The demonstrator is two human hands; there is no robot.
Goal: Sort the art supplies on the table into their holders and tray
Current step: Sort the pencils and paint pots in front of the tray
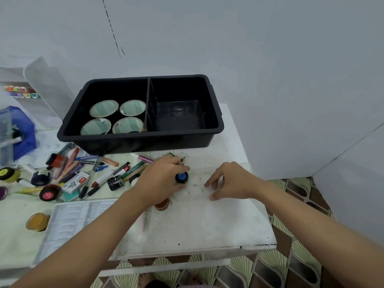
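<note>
A person sorting art supplies leans over a white surface (197, 221), the left hand (160, 179) curled round a small blue-capped paint bottle (181, 177), gripped upright at the edge of the clutter, apparently so it can be carried to a holder. A pencil tip and something green show past the knuckles; whether they are held too cannot be told. The right hand (230, 179) holds nothing, its fingers loosely bent with the tips down on the surface beside the bottle, seemingly ready to help. Behind them sits the black divided tray (218, 121), four paper cups (104, 108) in its left compartment, the right one bare. Pens, markers and paint pots (99, 173) lie unsorted to the left, suggesting most of the job is ahead.
</note>
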